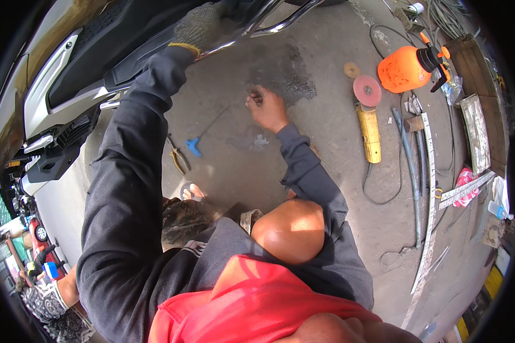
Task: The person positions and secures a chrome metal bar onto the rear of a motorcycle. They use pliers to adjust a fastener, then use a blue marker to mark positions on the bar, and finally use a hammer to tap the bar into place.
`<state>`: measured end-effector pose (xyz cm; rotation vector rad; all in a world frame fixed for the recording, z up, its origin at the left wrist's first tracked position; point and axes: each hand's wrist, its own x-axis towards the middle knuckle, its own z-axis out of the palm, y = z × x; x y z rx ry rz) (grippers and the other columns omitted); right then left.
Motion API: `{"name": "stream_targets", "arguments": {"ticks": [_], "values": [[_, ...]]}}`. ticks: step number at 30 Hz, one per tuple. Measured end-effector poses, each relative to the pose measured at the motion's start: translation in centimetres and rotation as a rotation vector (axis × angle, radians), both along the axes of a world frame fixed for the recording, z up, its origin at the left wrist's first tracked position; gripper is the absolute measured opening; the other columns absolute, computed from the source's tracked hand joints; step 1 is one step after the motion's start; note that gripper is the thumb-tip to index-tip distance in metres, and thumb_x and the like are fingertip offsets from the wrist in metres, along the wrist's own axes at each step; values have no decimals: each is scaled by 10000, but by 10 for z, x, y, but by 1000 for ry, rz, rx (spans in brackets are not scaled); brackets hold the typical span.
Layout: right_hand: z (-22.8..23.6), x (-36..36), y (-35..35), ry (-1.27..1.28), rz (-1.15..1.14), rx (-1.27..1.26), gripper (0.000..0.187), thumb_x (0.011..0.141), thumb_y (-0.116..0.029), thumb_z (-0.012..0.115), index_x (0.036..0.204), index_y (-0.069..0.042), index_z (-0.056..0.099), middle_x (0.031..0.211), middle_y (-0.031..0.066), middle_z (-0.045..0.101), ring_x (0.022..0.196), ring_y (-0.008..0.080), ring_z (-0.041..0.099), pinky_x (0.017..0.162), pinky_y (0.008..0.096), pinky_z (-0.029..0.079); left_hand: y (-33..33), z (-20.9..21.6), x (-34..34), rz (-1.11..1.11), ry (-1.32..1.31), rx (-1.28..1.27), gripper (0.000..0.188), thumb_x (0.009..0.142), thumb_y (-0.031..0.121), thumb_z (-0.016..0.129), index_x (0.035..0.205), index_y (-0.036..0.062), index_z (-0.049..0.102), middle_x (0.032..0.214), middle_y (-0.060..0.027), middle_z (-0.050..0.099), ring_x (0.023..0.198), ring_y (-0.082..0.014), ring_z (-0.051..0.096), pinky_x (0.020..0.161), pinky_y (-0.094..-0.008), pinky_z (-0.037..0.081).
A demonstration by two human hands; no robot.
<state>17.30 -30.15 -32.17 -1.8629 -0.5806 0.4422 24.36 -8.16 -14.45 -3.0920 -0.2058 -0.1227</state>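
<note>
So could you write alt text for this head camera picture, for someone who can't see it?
A crouching person's gloved left hand grips a motorbike's chrome rail, while the bare right hand pinches something small above the concrete floor. A yellow angle grinder, orange spray bottle and blue-handled key lie nearby.

Stained concrete floor (223, 74), dark oily patch (283, 71) just past the right hand's fingers (256, 98). Blue T-handle key (195, 144) and pliers (178, 155) lying left of those fingers; yellow angle grinder (369, 117), orange spray bottle (409, 68), hoses and metal strips well right.
</note>
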Motion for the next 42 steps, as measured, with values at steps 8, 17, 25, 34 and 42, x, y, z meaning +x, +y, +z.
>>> {"name": "stream_targets", "arguments": {"ticks": [8, 17, 25, 34, 42], "values": [[0, -2, 0, 80, 23, 79, 305, 910, -173, 699, 1152, 12, 678, 1043, 175, 713, 917, 282, 717, 831, 406, 560, -29, 19, 8, 0, 140, 88, 342, 929, 307, 647, 1199, 114, 729, 1169, -188, 722, 1020, -369, 713, 912, -480, 558], [38, 0, -2, 158, -47, 197, 266, 933, -181, 662, 1098, 24, 694, 971, 175, 735, 873, 293, 726, 808, 397, 563, -4, 20, -17, -160, 142, -60, 494, 898, 505, 638, 1187, 120, 748, 1118, -121, 737, 1046, -311, 691, 913, -429, 518], [193, 83, 36, -986, 77, -374, 280, 929, -174, 629, 1182, -74, 695, 1214, 113, 721, 1136, 308, 684, 997, 495, 494, -5, 37, -18, 1, 228, -122, 398, 932, 354, 615, 1255, 146, 719, 1312, -154, 666, 1192, -379, 633, 988, -476, 527], [189, 136, 117, -1143, 451, -999, 644, 942, -109, 497, 1574, -186, 400, 1589, 50, 445, 1451, 232, 435, 1190, 573, 281, 59, 38, -79, -109, 48, -54, 667, 910, 443, 662, 1455, 86, 521, 1446, -171, 524, 1343, -377, 500, 1111, -515, 419], [166, 156, 130, -1029, 313, -879, 495, 971, -261, 498, 1457, -238, 585, 1444, 40, 589, 1345, 239, 535, 1141, 549, 252, 73, -2, -59, -110, -179, -59, 641, 857, 442, 732, 1381, 101, 597, 1180, -176, 648, 1104, -370, 642, 924, -516, 516]]}}
